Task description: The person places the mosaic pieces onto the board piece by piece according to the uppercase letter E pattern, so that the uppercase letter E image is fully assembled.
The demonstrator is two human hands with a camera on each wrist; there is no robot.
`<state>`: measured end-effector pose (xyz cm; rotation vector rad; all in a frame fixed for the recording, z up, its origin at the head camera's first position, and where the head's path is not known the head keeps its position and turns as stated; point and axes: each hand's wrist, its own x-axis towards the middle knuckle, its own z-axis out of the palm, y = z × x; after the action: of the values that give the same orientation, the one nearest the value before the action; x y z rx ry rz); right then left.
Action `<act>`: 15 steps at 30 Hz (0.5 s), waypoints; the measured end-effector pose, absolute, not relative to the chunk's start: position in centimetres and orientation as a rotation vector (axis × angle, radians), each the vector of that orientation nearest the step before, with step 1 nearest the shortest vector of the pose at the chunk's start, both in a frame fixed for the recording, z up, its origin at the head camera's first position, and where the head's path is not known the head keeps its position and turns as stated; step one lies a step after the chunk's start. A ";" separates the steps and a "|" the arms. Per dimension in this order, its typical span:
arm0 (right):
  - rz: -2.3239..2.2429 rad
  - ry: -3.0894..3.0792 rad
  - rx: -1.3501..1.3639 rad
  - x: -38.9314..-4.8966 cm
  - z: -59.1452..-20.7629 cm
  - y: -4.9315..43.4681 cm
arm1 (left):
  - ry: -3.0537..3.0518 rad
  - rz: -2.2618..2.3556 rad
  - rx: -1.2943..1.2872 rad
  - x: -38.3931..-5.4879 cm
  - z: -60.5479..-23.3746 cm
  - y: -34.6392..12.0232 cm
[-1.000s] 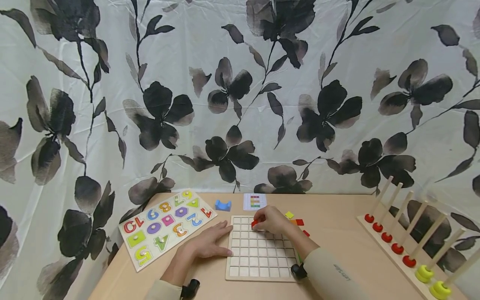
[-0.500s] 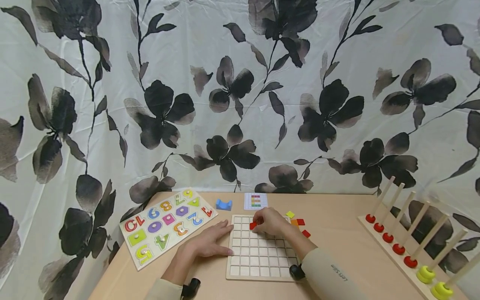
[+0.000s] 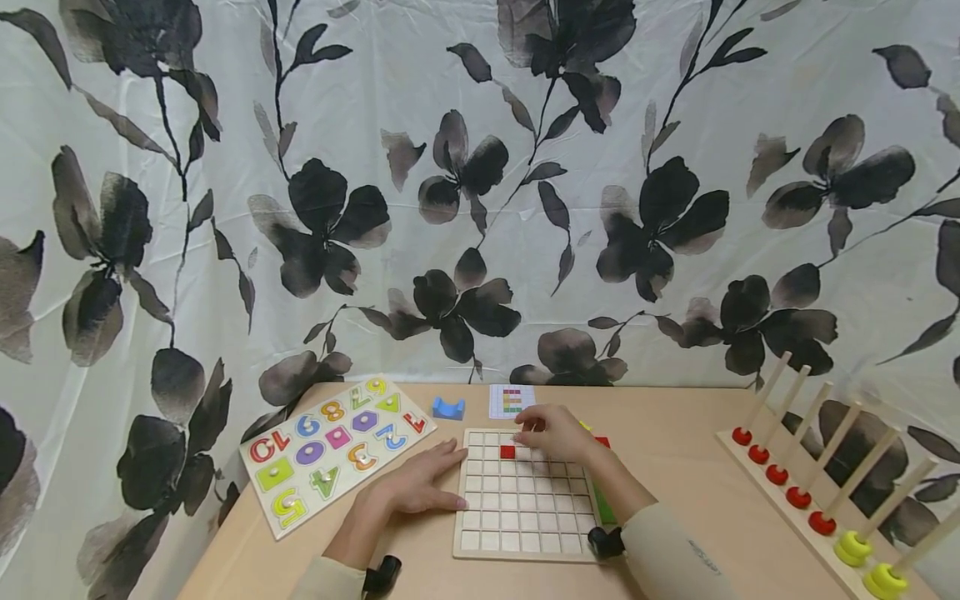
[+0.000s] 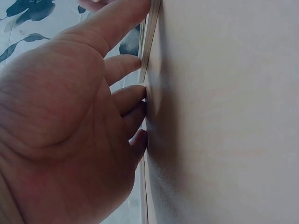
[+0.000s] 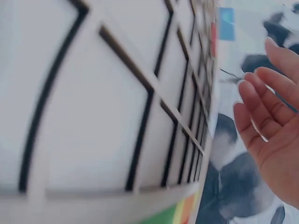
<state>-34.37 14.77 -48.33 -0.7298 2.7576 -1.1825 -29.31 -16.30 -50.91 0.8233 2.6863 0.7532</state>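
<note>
One red tile [image 3: 507,452] on grid board [image 3: 519,505]; left hand [image 3: 418,483], fingers straight, probably steadies it; right hand [image 3: 555,433] empty, relaxed.

Holds out a low left hand [image 3: 420,483] and a lifted right hand [image 3: 557,433].
Angles the left forearm [image 3: 352,532] and right forearm [image 3: 621,487] forward and inward, bare at the wrists beyond a beige left sleeve [image 3: 327,582] and right sleeve [image 3: 667,546]. Turns the left palm [image 4: 51,102] downward, with left fingers [image 4: 124,67] nearly straight and pointing forward, and stretches the left thumb [image 3: 447,502] inward to the side. Sets the right hand farther forward, pointing across toward the left, with right fingers [image 5: 253,103] relaxed, slightly bent and loosely gathered, tips in the air.
</note>
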 end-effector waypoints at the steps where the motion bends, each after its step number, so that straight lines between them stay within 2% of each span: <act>1: -1.234 2.766 -0.729 -34.2 -48.1 15.2 | 2.686 0.755 0.827 -29.3 -50.9 -16.3; 8: -1.497 2.841 -0.602 -33.2 -47.1 18.4 | 2.688 0.754 0.847 -29.2 -50.7 -16.2; 15: -1.533 2.897 -0.523 -32.5 -47.0 20.4 | 2.687 0.756 0.853 -29.2 -50.6 -16.1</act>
<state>-32.48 20.37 -46.98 -0.5226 2.8969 -1.5334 -29.16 -16.07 -50.62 0.8533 2.6869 0.7556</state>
